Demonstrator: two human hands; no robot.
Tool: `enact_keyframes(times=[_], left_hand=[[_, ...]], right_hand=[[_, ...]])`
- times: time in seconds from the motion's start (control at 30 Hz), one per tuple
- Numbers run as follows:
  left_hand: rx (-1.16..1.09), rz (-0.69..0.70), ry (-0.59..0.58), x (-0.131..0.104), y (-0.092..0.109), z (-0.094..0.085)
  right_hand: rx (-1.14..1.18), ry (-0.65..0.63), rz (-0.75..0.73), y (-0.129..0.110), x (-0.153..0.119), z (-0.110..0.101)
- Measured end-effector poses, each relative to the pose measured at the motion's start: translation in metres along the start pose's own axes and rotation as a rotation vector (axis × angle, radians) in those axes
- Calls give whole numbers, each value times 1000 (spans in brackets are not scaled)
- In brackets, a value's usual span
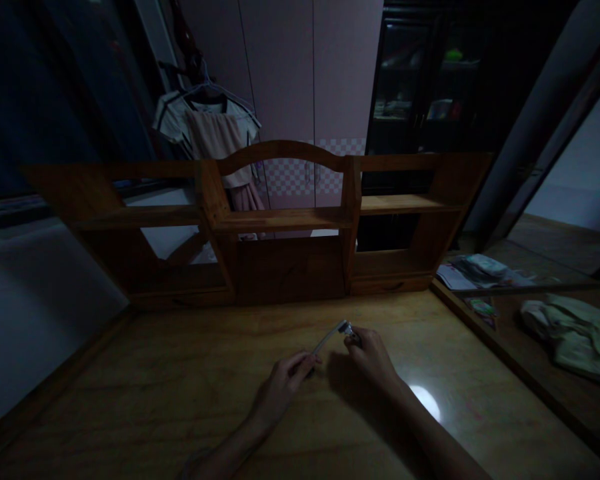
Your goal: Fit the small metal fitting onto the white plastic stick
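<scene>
My left hand (291, 375) is closed on the lower end of a thin, pale grey strip (327, 338), with the thumb and fingers pinched together. Something dark shows at its fingertips, too small to name. The strip slants up to the right and reaches a small shiny metal piece (349, 329). My right hand (370, 352) grips that metal piece between thumb and bent fingers, which hide part of it. Whether strip and metal piece are joined or only touching, I cannot tell. Both hands are just above the wooden tabletop (205, 387).
A wooden shelf unit (280, 219) stands along the far edge of the tabletop. Clothes (213, 127) hang on a hanger behind it, before a pale cabinet (280, 67). To the right lie a light green cloth (575, 333) and some papers (480, 270). A white wall (40, 320) borders the left.
</scene>
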State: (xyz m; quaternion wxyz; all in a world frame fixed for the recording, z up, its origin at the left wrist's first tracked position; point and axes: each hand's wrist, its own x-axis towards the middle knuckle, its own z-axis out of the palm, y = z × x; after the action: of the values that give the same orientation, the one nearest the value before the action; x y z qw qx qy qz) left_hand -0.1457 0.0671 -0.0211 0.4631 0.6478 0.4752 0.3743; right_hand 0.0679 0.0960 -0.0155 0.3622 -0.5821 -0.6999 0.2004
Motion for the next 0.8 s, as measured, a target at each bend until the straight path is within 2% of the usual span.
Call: enact_keyframes(times=[0.27,0.43,0.6,0.8], left_hand=[[2,30,-6,2,-5,2],[9,-6,46,3,-9,1],[-16,28,10,2,-7,1],[-16,19,25,3,-7,0]], right_hand=[[28,0,-4,0,0,-1],[42,6,-13,0,0,-2],[32,3,-8,-1,0,-1],[18,15,-10,-2,0,-2]])
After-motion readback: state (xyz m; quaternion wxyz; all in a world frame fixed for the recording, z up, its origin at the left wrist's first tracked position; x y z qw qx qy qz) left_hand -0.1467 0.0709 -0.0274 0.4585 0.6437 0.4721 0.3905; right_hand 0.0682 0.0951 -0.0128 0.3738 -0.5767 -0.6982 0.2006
